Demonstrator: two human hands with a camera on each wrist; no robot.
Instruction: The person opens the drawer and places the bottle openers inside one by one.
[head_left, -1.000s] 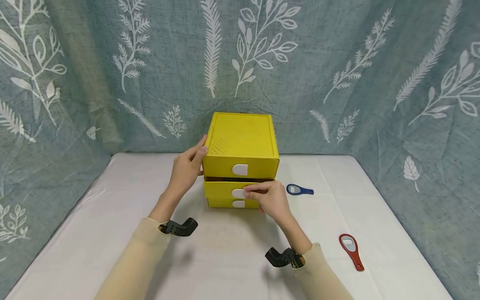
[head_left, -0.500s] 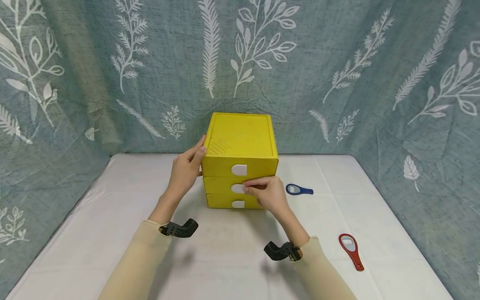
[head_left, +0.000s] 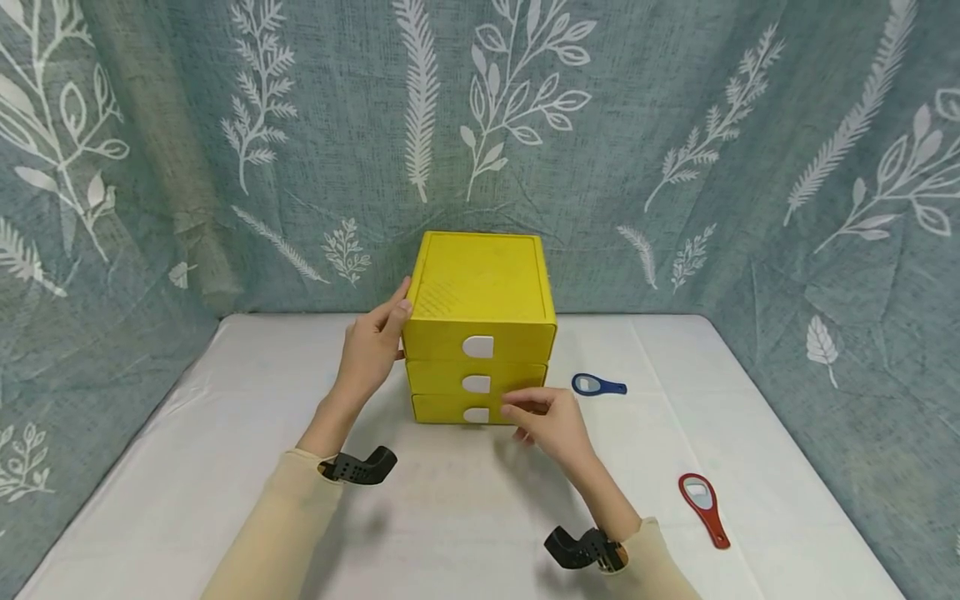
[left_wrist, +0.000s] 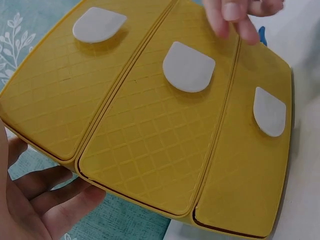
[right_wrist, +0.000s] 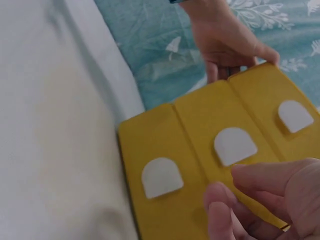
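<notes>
A yellow cabinet [head_left: 483, 279] with three stacked drawers stands on the table, its front towards me. All three drawers sit flush, each with a white tab handle. My left hand [head_left: 369, 350] steadies the cabinet's left side, thumb at the top edge and fingers along the side wall. Just in front of the lower right drawer fronts is my right hand [head_left: 551, 421], thumb and fingers apart with nothing between them. In the right wrist view its fingertips [right_wrist: 240, 172] lie close to the middle handle [right_wrist: 235, 146], off the tab. The bottom handle [head_left: 476, 415] shows beside the hand.
To the right of the cabinet lies a blue bottle opener [head_left: 598, 384]. A red bottle opener [head_left: 704, 510] lies nearer, at the right of the white-covered table [head_left: 450, 517]. A teal curtain [head_left: 315, 150] with white leaf prints hangs behind and at both sides.
The middle drawer, slightly out a second ago, has slid in flush. My right hand has let go of its handle and moved down and right. The left hand stays on the cabinet.
</notes>
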